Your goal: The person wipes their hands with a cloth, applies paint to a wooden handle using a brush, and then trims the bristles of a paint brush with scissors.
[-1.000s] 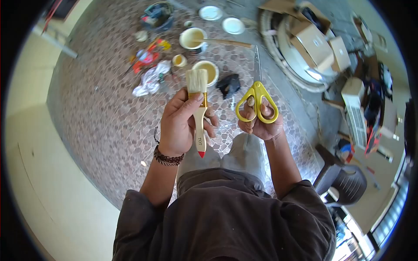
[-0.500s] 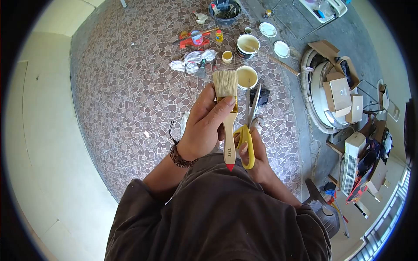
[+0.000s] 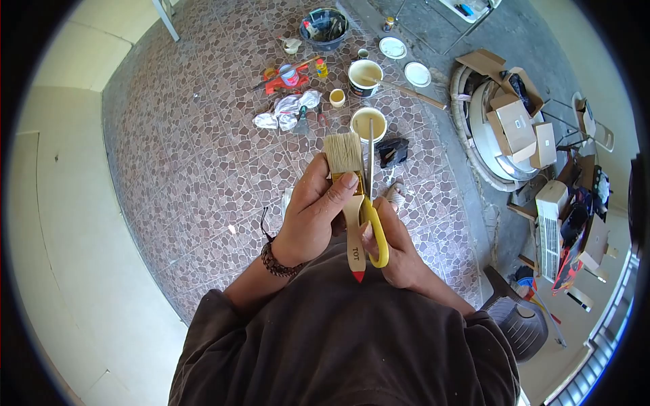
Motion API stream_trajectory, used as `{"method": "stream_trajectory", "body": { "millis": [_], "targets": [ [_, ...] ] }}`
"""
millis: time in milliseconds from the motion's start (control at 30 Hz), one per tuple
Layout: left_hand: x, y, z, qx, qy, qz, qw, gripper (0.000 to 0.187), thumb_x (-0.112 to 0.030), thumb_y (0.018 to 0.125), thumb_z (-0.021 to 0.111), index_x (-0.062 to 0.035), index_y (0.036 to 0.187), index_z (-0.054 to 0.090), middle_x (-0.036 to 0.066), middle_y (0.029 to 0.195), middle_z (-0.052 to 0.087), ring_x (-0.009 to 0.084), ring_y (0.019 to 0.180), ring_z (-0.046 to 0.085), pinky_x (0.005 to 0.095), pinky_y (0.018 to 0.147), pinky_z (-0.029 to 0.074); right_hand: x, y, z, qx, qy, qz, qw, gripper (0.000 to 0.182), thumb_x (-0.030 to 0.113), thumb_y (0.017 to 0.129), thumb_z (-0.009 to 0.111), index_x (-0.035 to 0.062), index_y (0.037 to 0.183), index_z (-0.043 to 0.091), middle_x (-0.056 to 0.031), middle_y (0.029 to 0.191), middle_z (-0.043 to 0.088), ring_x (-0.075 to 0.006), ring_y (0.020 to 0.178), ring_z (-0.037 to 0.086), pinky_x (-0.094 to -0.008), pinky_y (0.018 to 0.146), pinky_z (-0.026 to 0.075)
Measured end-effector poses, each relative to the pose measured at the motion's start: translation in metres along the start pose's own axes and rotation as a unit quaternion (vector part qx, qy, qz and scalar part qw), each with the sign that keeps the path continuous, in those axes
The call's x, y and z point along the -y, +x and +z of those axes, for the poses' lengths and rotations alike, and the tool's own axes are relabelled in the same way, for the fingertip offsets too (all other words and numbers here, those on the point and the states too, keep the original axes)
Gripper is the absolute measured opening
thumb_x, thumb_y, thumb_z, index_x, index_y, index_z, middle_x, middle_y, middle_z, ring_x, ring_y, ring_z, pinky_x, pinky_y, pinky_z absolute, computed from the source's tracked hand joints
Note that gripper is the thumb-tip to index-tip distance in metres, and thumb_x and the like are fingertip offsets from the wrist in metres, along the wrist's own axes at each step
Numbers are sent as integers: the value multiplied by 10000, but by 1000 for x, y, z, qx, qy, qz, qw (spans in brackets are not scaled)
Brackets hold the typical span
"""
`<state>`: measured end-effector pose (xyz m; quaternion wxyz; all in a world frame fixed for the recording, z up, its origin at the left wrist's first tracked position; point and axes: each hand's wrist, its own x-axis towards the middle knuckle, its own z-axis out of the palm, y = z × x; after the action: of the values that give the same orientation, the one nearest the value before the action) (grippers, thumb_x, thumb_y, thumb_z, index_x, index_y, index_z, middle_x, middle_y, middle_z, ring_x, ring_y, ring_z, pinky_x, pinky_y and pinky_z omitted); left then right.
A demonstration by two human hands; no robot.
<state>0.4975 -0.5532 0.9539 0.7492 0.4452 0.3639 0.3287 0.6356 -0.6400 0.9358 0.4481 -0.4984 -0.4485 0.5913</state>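
Note:
My left hand (image 3: 308,216) grips a flat paintbrush (image 3: 353,230) by its metal band, thumb across the front. The pale bristles point up and away from me, and the wooden handle with its red tip points toward my shirt. In my right hand (image 3: 399,254) are scissors (image 3: 378,233) with yellow handles. Their blades stand nearly upright just right of the bristles and look close together. Whether the blades touch the brush I cannot tell. Beyond the blades sits a white bucket (image 3: 355,125) with cream-coloured contents.
On the tiled floor are a second bucket (image 3: 351,81) with a stick across it, a dark basin (image 3: 325,46), a white cloth (image 3: 288,111), a black bag (image 3: 393,153) and white lids (image 3: 418,74). Cardboard boxes (image 3: 512,125) stand at the right, near a dark chair (image 3: 525,331).
The scissor blades have come together from a spread position and now stand closer to the brush. Both hands and the brush appear slightly lower, and the view has shifted.

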Motion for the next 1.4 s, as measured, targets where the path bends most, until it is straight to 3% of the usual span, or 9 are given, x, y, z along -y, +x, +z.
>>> {"method": "stream_trajectory", "body": {
  "millis": [33, 100, 500, 933, 1133, 1233, 1300, 1333, 1400],
  "targets": [
    [-1, -1, 1, 4, 1, 0, 1000, 240, -186, 993, 458, -31, 1176, 452, -11, 858, 531, 2, 645, 452, 168, 550, 374, 1, 0, 0, -4, 0, -1, 1000, 298, 293, 961, 523, 19, 1017, 422, -110, 850, 559, -173, 771, 551, -343, 720, 452],
    [-2, -1, 2, 18, 20, 11, 1000, 320, -183, 994, 425, 8, 1251, 435, 32, 992, 557, 58, 855, 525, 208, 746, 436, 3, -1, 0, -5, -17, 38, 999, 304, 299, 957, 536, 19, 1000, 425, -122, 846, 576, -182, 764, 567, -341, 711, 459],
    [-7, 11, -5, 35, 86, 48, 995, 289, -166, 994, 423, 14, 1220, 437, 28, 959, 537, 50, 822, 508, 208, 720, 435, 7, 4, 2, -34, -52, 16, 998, 330, 318, 943, 562, 11, 947, 440, -120, 768, 584, -200, 687, 594, -336, 624, 462],
    [-11, 19, -1, 24, 28, 30, 999, 349, -164, 992, 425, 22, 1287, 421, 28, 1026, 546, 55, 880, 511, 216, 777, 429, 3, 7, 2, -82, -23, -33, 996, 330, 305, 938, 569, 0, 980, 450, -133, 773, 590, -200, 707, 596, -323, 640, 461],
    [-12, 20, -2, 31, 28, 29, 999, 354, -164, 991, 431, 16, 1295, 425, 26, 1033, 552, 53, 902, 504, 220, 791, 421, 10, -1, 0, -36, -43, 27, 998, 362, 331, 925, 584, -8, 949, 461, -141, 778, 606, -180, 701, 600, -308, 616, 452],
    [-11, 19, -2, 19, 12, 30, 999, 339, -165, 991, 432, 15, 1279, 436, 25, 1027, 554, 52, 900, 504, 219, 790, 420, 13, -4, 0, -41, -38, 17, 998, 359, 326, 920, 593, -8, 933, 462, -123, 714, 606, -178, 630, 594, -307, 564, 441],
    [-12, 17, -4, 3, 51, 4, 999, 321, -163, 991, 432, 12, 1260, 447, 23, 1019, 552, 52, 897, 504, 220, 792, 418, 20, -9, -2, -5, -52, 80, 995, 432, 428, 919, 564, 7, 977, 488, -35, 840, 519, -87, 749, 463, -259, 668, 400],
    [-12, 17, -3, 4, 51, 4, 999, 321, -163, 991, 432, 12, 1260, 447, 23, 1019, 552, 52, 897, 504, 220, 792, 418, 20, -10, -1, -5, -53, 80, 995, 432, 428, 919, 564, 7, 977, 488, -35, 840, 519, -87, 749, 463, -259, 668, 400],
    [-12, 18, 0, 11, 26, 34, 999, 213, -213, 997, 447, -53, 1136, 456, -28, 770, 507, -12, 519, 430, 160, 407, 324, 19, -11, -1, -10, -55, 81, 995, 446, 426, 918, 567, -7, 994, 492, -42, 836, 526, -89, 746, 470, -267, 670, 408]
  ]
}}
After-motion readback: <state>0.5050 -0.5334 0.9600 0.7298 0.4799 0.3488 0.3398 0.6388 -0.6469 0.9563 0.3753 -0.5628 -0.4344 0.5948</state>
